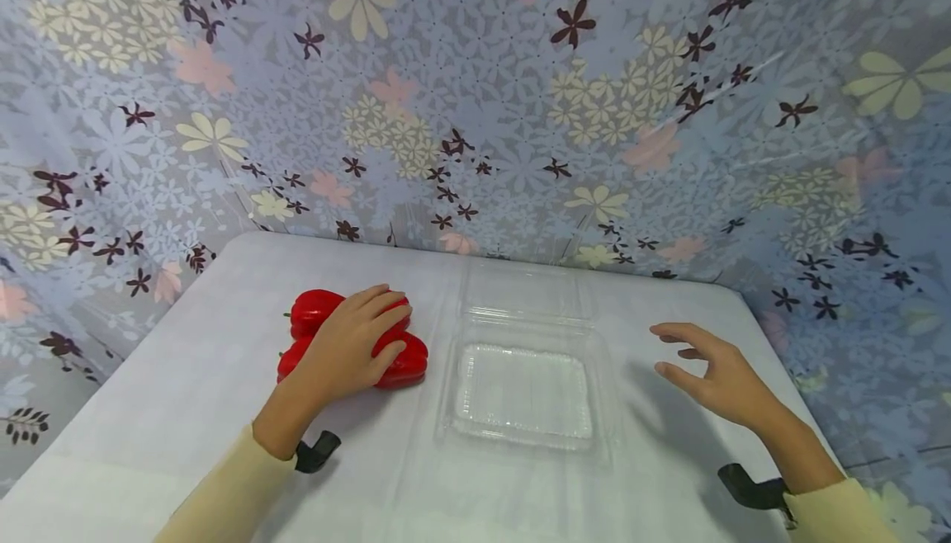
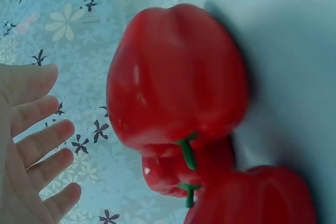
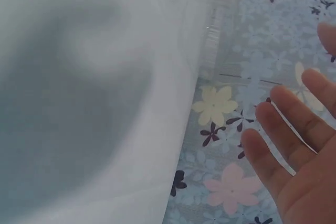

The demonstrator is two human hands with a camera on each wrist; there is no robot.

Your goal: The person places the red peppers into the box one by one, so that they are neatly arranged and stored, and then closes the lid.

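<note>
Several red bell peppers (image 1: 404,364) lie clustered on the white surface (image 1: 186,378), left of a clear hinged plastic container (image 1: 523,394) whose lid (image 1: 523,291) is laid back. The left hand (image 1: 352,345) is over the peppers, its fingers extended and spread; whether they touch one cannot be told. The right hand (image 1: 716,374) hovers on the container's other side, fingers loosely extended.

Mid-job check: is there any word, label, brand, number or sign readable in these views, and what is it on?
None; no readable text in any view.
Red peppers: no sticker or print shows.
Clear plastic container: no lettering I can make out; glare could hide faint embossing.
Floral cloth: only a flower pattern.
White tabletop: no writing visible.
</note>
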